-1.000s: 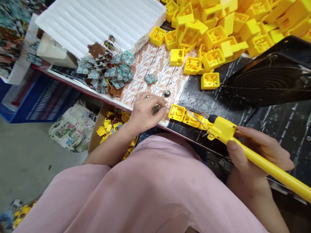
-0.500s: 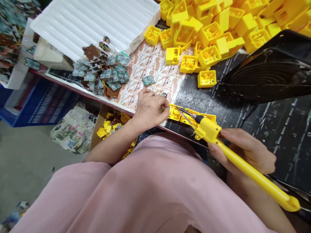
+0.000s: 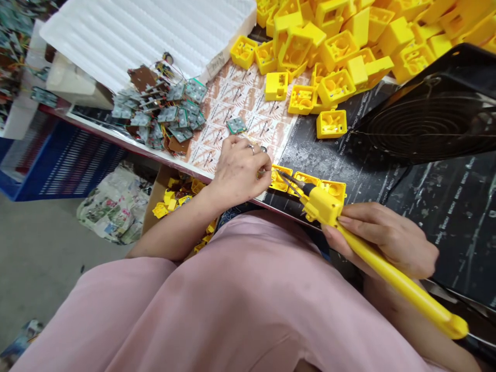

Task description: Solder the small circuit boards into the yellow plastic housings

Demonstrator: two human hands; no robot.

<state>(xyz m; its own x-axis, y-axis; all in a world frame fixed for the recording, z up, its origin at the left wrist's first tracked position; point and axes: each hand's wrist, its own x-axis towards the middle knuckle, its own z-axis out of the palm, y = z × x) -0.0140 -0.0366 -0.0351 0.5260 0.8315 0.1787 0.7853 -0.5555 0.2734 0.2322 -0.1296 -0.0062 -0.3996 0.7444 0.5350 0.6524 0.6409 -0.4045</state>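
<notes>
My right hand [image 3: 387,237] is wrapped around the long yellow handle of a soldering iron [image 3: 360,248]. Its thin metal tip and a second thin rod beside it reach down to the left end of a row of small yellow plastic housings [image 3: 306,181] at the table edge. Close to that end, my left hand [image 3: 244,168] has thumb and fingers pinched together; what they hold is hidden. Just beyond the left fingers lies a small green circuit board [image 3: 236,125], with thin wires running toward the hand. A small round metal part [image 3: 264,149] shows beside the ring finger.
Circuit boards with wires are heaped [image 3: 166,111] by a white foam sheet [image 3: 147,41]. Many yellow housings pile up [image 3: 337,46] at the back. A black fan [image 3: 430,113] stands at right. Below the edge are a box of yellow parts [image 3: 174,199] and a blue crate [image 3: 70,160].
The soldering iron has shifted slightly left, its tip moving over the left housing, with my right hand following. My left hand stays pinched in nearly the same place.
</notes>
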